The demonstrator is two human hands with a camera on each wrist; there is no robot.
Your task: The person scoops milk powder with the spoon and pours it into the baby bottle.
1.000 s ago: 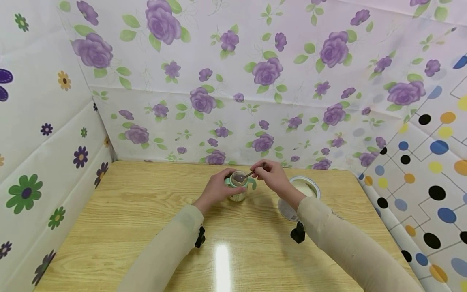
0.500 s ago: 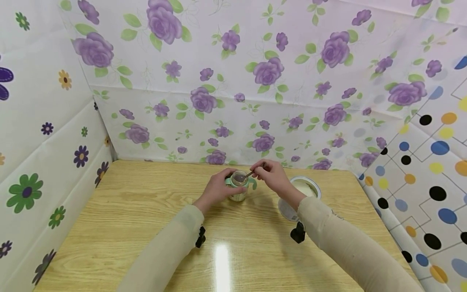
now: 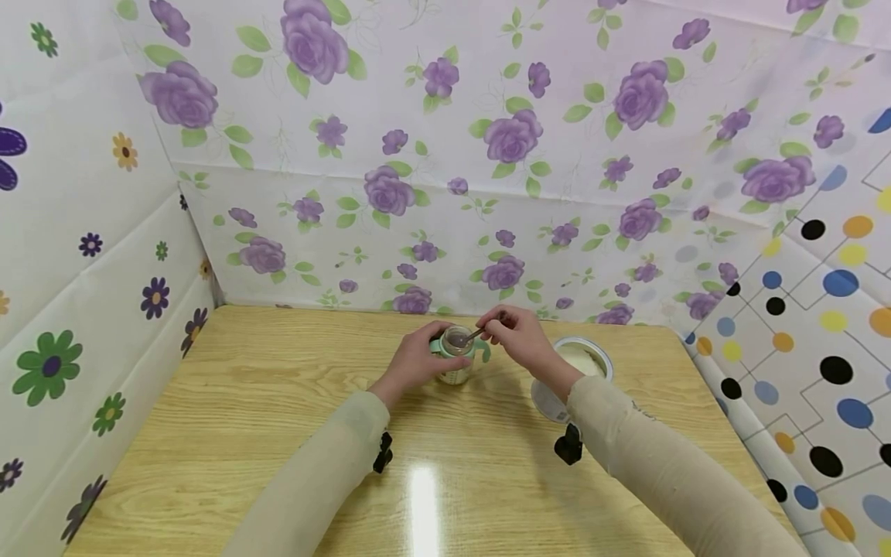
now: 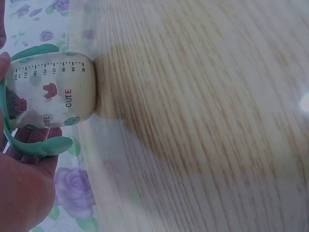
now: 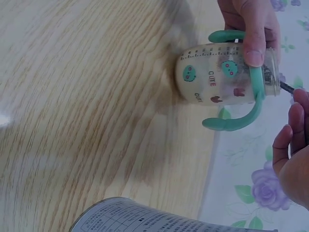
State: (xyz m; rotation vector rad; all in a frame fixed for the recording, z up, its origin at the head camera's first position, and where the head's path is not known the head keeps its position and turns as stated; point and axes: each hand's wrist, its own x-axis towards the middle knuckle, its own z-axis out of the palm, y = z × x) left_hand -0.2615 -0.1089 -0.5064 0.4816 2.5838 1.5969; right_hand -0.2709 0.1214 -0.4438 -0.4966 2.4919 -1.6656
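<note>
A clear baby bottle [image 3: 455, 377] with green side handles stands upright on the table. Pale contents fill its lower part, and a dark end of something shows inside near the neck in the right wrist view. My left hand [image 3: 414, 357] grips the bottle round its upper part, with the thumb [image 5: 254, 54] on the front near the green ring. Over the open mouth, my right hand [image 3: 522, 336] pinches the handle of a thin metal spoon [image 3: 477, 333]. It slants down into the bottle; its bowl is not clearly visible.
Right of the bottle stands an open can [image 3: 607, 360] of pale powder, partly behind my right forearm. Its grey printed side [image 5: 140, 217] shows in the right wrist view. A floral cloth wall [image 3: 445, 232] rises along the back edge of the wooden table [image 3: 292, 356].
The spoon has shifted very slightly in the bottle's mouth. Both hands, the bottle and the can stay practically where they were.
</note>
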